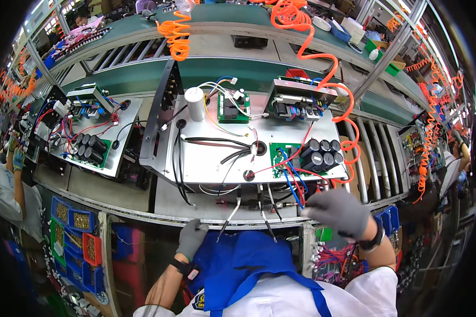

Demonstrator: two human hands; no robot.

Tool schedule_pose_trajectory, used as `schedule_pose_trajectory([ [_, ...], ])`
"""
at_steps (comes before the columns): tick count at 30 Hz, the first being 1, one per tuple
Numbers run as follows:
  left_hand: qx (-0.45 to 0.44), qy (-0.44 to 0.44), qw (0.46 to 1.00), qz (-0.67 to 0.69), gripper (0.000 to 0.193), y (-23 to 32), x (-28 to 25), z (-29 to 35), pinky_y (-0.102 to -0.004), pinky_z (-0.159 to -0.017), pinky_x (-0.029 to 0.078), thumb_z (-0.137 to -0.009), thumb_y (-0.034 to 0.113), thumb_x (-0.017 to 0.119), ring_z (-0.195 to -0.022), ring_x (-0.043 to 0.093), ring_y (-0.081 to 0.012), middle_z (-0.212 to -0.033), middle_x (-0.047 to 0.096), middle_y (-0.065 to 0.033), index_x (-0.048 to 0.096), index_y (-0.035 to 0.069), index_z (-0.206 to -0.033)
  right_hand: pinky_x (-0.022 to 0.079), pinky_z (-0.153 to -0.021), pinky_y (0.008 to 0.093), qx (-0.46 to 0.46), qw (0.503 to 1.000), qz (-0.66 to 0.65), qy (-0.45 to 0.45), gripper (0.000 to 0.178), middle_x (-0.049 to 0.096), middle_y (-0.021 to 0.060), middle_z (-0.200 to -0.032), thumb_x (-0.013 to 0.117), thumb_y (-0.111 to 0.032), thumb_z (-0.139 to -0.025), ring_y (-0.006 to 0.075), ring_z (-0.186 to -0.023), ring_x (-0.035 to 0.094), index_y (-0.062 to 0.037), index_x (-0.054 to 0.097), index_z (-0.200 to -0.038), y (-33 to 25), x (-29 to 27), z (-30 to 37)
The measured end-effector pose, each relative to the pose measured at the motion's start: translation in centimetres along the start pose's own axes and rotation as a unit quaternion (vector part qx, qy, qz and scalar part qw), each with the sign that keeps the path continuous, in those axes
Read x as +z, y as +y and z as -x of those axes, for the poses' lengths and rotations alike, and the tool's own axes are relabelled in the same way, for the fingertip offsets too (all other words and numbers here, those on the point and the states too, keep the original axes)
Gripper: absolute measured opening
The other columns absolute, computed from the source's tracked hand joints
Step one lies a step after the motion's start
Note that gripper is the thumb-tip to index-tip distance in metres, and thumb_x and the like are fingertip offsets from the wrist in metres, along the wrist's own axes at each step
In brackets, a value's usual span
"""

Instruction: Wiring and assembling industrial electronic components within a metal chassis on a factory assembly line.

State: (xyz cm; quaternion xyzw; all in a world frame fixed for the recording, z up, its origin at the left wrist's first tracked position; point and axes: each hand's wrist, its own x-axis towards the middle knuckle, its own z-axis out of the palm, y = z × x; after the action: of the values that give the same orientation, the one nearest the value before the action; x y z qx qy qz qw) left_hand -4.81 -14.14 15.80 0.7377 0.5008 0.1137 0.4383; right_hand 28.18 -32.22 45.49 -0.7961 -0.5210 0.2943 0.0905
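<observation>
A metal chassis [211, 158] carrying electronics lies across the bench in front of me. At its lower right edge is my right hand [339, 212] in a grey glove, fingers drawn together near the ends of blue wires [292, 186]; whatever is between the fingertips is hidden. A slim metal tool or fitting [286, 204] lies just left of those fingertips. My left hand [192, 239], also gloved, rests by the bench's front edge with loose fingers and nothing in them. Black capacitors [322, 153] stand on a green board at the chassis's right; a white cylinder [195, 104] rises at its back left.
A second chassis [98, 158] sits to the left, beside a co-worker's gloved hand [18, 158]. Orange coiled hoses [341, 90] hang from above. Blue bins [81, 220] of small parts are at lower left, wire bundles [336, 261] at lower right. Rollers [378, 153] run on the right.
</observation>
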Motion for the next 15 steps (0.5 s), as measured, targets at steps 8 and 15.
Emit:
schedule_pose_trajectory([
  [8,0.047,-0.316,0.898,0.302,0.041,12.9,0.6,-0.6,-0.03,-0.076,0.056,-0.099,0.018,0.06,-0.097,0.067,-0.0183,-0.116,0.068,-0.0139,0.055,-0.003,-0.133,0.053,-0.068,0.0427,0.049,0.988,-0.099,-0.11,0.038,0.069,0.0168,-0.08,0.069,-0.041,-0.089,0.0329,-0.077,0.069,-0.0038,0.07,-0.098,0.1,6.9,-0.5],
  [15,-0.063,-0.254,0.683,0.682,0.023,16.2,5.9,-5.1,-0.0282,-0.079,0.055,-0.1,0.008,0.056,-0.091,0.066,-0.0156,-0.106,0.068,-0.0107,0.061,-0.004,-0.119,0.052,-0.065,0.0402,0.112,0.986,0.076,0.101,0.035,0.066,0.0116,-0.073,0.076,-0.039,-0.086,0.0286,-0.071,0.068,-0.0063,0.066,-0.093,-0.2,8.7,0.3],
])
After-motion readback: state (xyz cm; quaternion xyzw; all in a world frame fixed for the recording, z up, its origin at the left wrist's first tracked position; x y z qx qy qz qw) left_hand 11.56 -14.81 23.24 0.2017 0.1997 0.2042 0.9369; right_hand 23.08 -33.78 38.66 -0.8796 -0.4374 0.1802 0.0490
